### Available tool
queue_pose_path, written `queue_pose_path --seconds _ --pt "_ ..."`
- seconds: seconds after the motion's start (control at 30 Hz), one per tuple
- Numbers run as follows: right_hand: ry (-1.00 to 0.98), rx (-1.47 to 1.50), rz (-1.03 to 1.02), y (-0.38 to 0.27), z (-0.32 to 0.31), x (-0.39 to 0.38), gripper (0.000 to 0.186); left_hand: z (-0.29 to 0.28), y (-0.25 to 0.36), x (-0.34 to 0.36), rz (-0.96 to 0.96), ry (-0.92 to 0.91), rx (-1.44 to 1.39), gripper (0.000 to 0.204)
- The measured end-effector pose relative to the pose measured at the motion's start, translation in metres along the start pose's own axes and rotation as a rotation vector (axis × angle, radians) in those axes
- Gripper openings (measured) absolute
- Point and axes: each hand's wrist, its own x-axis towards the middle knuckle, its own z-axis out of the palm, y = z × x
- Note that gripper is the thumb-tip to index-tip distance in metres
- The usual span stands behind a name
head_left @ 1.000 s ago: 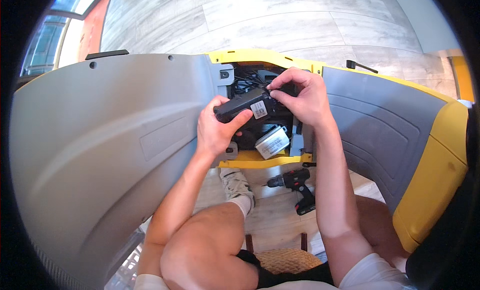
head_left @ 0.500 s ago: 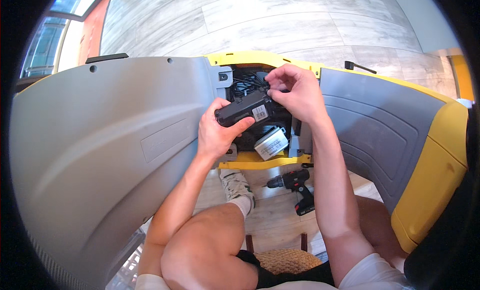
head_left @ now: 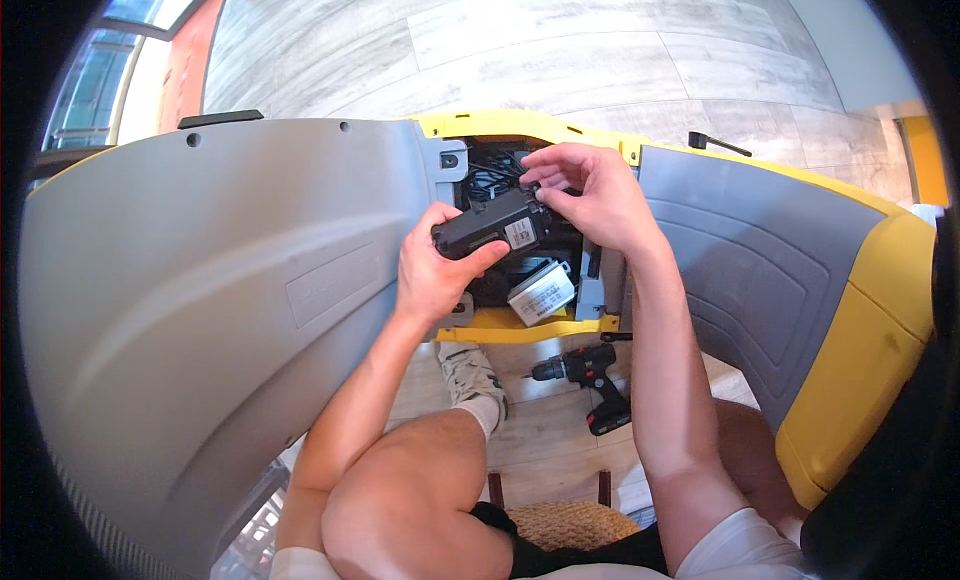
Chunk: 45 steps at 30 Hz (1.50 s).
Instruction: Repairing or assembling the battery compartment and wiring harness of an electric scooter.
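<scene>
My left hand (head_left: 436, 268) is wrapped round a black plastic box (head_left: 482, 224) with a white label, thumb along its near edge. The box is tilted above an opening in a grey and yellow vehicle body. At the box's right end, my right hand (head_left: 597, 195) has thumb and fingers curled close together by small black fittings; whatever lies between the fingertips is too dark and small to name. Black cables (head_left: 488, 172) fill the far part of the opening. A silver finned metal module (head_left: 541, 292) with a printed label lies tilted in its near part, below the box.
Grey body panels (head_left: 240, 240) flank the opening, with yellow trim (head_left: 530, 329) along its near edge. A black cordless drill (head_left: 590, 375) lies on the wood-look floor beside my shoe (head_left: 470, 372). A woven stool seat (head_left: 565, 523) is under me.
The view has shifted slightly. My left hand still holds the black box in nearly the same place. The right hand's fingers have changed pose a little at the box's end.
</scene>
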Motion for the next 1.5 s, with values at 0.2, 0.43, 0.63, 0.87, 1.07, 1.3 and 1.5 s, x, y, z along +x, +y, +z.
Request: queue_pose_path --seconds 0.2,0.43,0.63,0.87,1.07,1.3,1.5 --pt "-0.139 0.004 0.12 -0.008 -0.009 0.001 0.027 0.001 -0.002 -0.002 -0.004 0.039 0.052 0.035" --pt "-0.235 -0.094 -0.032 -0.007 -0.022 0.016 0.024 0.001 0.002 0.0 -0.07 0.026 -0.019 0.033" --pt "-0.269 -0.323 -0.175 -0.017 -0.021 0.023 0.02 -0.001 0.0 0.001 -0.058 0.002 -0.028 0.032" --pt "-0.266 -0.235 -0.113 -0.005 -0.025 0.023 0.019 -0.005 -0.012 0.001 -0.042 0.044 -0.053 0.037" --pt "-0.283 -0.218 -0.343 -0.001 -0.039 -0.013 0.016 0.004 -0.005 -0.013 0.004 -0.091 0.125 0.039" --pt "-0.193 -0.295 -0.274 -0.005 -0.029 -0.048 0.013 0.005 -0.008 -0.019 0.147 -0.167 0.135 0.047" --pt "-0.145 -0.469 -0.393 -0.005 -0.027 -0.046 0.011 0.005 -0.012 -0.017 0.065 -0.143 0.036 0.044"
